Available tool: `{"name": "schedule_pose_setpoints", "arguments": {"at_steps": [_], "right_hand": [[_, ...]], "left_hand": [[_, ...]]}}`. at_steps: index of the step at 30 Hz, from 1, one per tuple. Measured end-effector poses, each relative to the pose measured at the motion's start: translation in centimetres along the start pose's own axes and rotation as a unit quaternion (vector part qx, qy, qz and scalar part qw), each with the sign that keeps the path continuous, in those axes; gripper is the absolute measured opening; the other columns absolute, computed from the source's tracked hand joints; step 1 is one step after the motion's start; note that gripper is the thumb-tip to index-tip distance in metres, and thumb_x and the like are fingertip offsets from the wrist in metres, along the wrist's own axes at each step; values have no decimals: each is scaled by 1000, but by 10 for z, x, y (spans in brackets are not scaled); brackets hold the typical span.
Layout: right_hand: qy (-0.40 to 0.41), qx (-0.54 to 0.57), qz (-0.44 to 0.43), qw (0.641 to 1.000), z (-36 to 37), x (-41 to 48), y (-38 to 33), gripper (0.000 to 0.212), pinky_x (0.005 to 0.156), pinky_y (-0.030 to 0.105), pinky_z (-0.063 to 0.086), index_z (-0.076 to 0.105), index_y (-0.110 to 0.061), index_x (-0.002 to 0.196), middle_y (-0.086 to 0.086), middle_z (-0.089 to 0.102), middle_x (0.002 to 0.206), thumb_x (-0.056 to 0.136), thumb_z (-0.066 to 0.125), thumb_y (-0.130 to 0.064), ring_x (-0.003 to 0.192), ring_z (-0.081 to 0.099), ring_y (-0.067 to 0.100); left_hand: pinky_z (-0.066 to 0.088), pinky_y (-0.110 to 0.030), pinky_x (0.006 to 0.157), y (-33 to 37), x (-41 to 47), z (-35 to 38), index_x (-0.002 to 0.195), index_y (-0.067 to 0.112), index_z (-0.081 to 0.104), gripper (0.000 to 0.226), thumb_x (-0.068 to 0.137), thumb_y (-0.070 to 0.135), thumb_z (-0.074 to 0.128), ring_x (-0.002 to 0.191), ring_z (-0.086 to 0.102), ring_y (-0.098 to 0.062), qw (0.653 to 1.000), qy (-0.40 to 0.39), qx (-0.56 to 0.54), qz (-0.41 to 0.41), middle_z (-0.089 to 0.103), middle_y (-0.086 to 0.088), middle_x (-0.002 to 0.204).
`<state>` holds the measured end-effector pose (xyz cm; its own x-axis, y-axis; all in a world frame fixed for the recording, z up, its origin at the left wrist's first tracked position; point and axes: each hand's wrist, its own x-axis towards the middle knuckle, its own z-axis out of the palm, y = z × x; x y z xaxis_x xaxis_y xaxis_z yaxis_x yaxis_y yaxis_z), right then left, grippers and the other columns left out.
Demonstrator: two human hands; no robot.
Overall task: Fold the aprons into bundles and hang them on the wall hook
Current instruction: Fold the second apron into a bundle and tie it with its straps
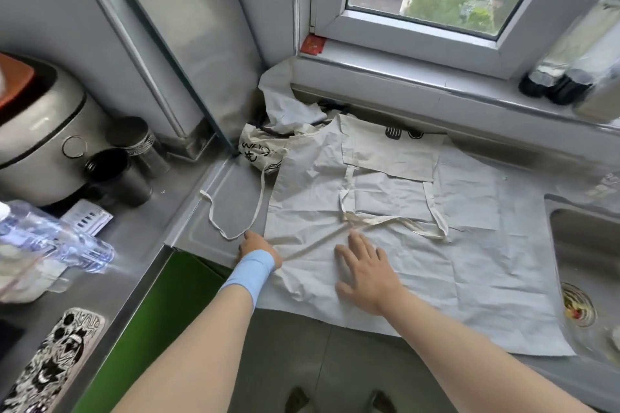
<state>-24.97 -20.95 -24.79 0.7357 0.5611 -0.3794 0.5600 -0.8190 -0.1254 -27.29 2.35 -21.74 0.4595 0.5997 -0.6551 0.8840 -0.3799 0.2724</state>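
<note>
A cream apron lies spread flat on a pale cloth on the steel counter, its bib folded down and its ties crossing the middle. My right hand rests flat on the apron's lower part, fingers apart. My left hand, with a blue band at the wrist, pinches the apron's left edge where a tie loops out over the counter. A second crumpled apron with black print sits bunched in the back corner. No wall hook is in view.
A sink lies at the right. A rice cooker, two metal cups, a plastic bottle and a patterned phone case crowd the left counter. Dark jars stand on the window sill. The counter's front edge is near me.
</note>
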Motion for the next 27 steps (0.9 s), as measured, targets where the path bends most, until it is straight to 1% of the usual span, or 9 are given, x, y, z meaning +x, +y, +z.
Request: {"name": "schedule_pose_setpoints", "arguments": {"at_steps": [4,7,9,12,15,18,21,23,27], "right_hand": [[31,-18,18,999,-6,-8,0,57,107,45,33,36,-23,138,8,20,156,90,50,-51,145,21,31],[-7,-2,30,1000,-10,-13,-2,57,104,45,35,36,-24,139,5,24,153,89,54,-47,140,25,29],[-44,44,32,998,-21,-13,0,55,107,44,33,41,-27,139,4,27,153,89,55,-43,141,27,28],[-26,194,83,977,-56,-9,8,37,102,35,41,61,-28,127,-1,53,139,91,56,-35,122,53,20],[28,461,152,874,-106,-7,18,24,71,32,51,69,-19,109,5,71,109,94,59,-35,80,65,18],[21,604,168,779,-154,-7,35,48,56,28,40,65,-16,112,9,70,104,93,52,-58,68,64,22],[32,577,181,796,-174,-7,61,50,61,31,47,67,-20,106,1,71,94,82,65,-64,73,67,22],[66,498,223,836,-168,-8,87,36,64,34,54,73,-18,92,0,73,81,76,75,-49,73,68,19],[35,317,309,896,-133,-20,145,23,62,34,60,70,-8,75,8,71,70,76,54,-24,68,69,28]], "left_hand": [[51,-34,94,5,1,-25,132,-2,47,71,76,25,81,115,59,-31,997,-78,-8,25,57,-16,130],[56,-44,86,0,-11,-42,125,2,52,56,77,10,79,98,66,-32,971,-180,-158,-9,65,-16,113],[57,-47,82,2,-24,-50,126,10,53,48,82,3,72,95,67,-31,942,-247,-227,15,67,-14,110],[53,-54,89,20,-43,-56,131,26,46,63,79,1,72,101,67,-35,908,-333,-236,97,66,-10,119],[51,-53,90,57,-66,-48,140,32,34,81,76,1,73,98,68,-37,888,-380,-199,168,68,-14,118],[55,-48,81,101,-94,-26,146,33,25,88,78,1,72,85,63,-32,875,-394,-179,217,67,-19,112],[55,-32,65,138,-125,5,144,37,27,82,80,7,71,82,63,-23,873,-374,-100,297,64,-10,103],[50,-26,60,155,-142,30,138,27,38,67,82,11,70,80,59,-13,868,-365,-33,335,60,-1,97],[49,-26,76,173,-144,67,142,36,40,61,88,22,66,76,61,-13,848,-453,44,272,65,5,93]]}}
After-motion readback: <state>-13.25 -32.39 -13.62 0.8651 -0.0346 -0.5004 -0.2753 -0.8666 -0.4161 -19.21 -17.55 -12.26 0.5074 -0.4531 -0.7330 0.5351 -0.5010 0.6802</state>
